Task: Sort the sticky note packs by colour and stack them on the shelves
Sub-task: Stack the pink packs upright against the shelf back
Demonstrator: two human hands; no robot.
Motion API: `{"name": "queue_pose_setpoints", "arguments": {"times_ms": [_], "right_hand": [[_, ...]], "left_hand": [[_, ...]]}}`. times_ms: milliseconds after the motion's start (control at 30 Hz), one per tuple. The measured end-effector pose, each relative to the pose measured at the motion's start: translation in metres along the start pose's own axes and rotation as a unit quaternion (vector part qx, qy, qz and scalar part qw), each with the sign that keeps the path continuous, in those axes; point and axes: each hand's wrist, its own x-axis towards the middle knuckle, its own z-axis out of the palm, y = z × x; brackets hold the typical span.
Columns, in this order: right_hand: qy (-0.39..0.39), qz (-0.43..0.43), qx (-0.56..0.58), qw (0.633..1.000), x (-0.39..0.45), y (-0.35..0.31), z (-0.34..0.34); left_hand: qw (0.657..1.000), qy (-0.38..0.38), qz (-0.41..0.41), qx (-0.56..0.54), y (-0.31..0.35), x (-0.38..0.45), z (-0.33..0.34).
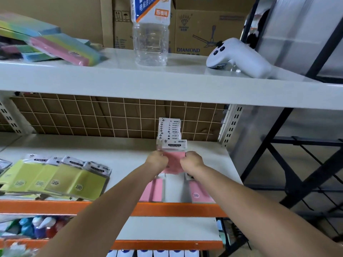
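A tall stack of pink sticky note packs (pixel 171 138) stands at the back of the middle shelf (pixel 126 154), white header cards showing. Both hands reach to it. My left hand (pixel 157 161) grips the front pink pack (pixel 174 160) on its left edge, and my right hand (pixel 192 161) grips its right edge. More pink packs (pixel 154 190) lie flat near the shelf's front under my forearms, with another pink pack (pixel 200 193) to the right. Several yellow-green packs (pixel 55 179) lie fanned out on the shelf's left part.
The upper shelf (pixel 167 84) carries multicolour note pads (pixel 61 47) at the left, a clear plastic bottle (pixel 150 34) and a white controller (pixel 239 56). Cardboard boxes (pixel 204 28) stand behind. A wire grid (pixel 92 117) backs the middle shelf. Bottles (pixel 37 227) sit below.
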Motion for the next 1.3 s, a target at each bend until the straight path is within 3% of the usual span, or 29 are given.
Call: {"name": "queue_pose_setpoints", "arguments": {"times_ms": [233, 400, 633, 800, 1000, 1200, 1300], "right_hand": [[-0.059, 0.013, 0.022, 0.998, 0.001, 0.001, 0.015], [-0.039, 0.004, 0.029, 0.999, 0.005, -0.002, 0.022], [-0.012, -0.009, 0.057, 0.998, 0.012, -0.002, 0.028], [-0.021, 0.019, 0.063, 0.998, 0.015, 0.005, 0.031], [-0.023, 0.025, 0.056, 0.998, 0.016, 0.01, 0.025], [-0.034, 0.012, 0.041, 0.998, 0.01, 0.012, 0.018], [-0.031, -0.003, 0.022, 0.999, 0.0, 0.01, 0.019]], "left_hand": [[0.998, -0.038, -0.04, -0.035, -0.014, 0.013, 0.0], [0.999, -0.035, -0.021, 0.021, -0.013, 0.007, -0.001], [0.997, -0.072, -0.001, -0.026, -0.013, 0.009, 0.0], [0.997, -0.067, -0.042, -0.003, -0.021, 0.013, 0.002], [0.996, -0.039, -0.055, -0.052, -0.022, 0.012, -0.002], [0.998, -0.035, -0.047, 0.002, -0.022, 0.013, -0.02], [0.998, 0.003, -0.048, 0.043, -0.023, 0.009, -0.033]]}}
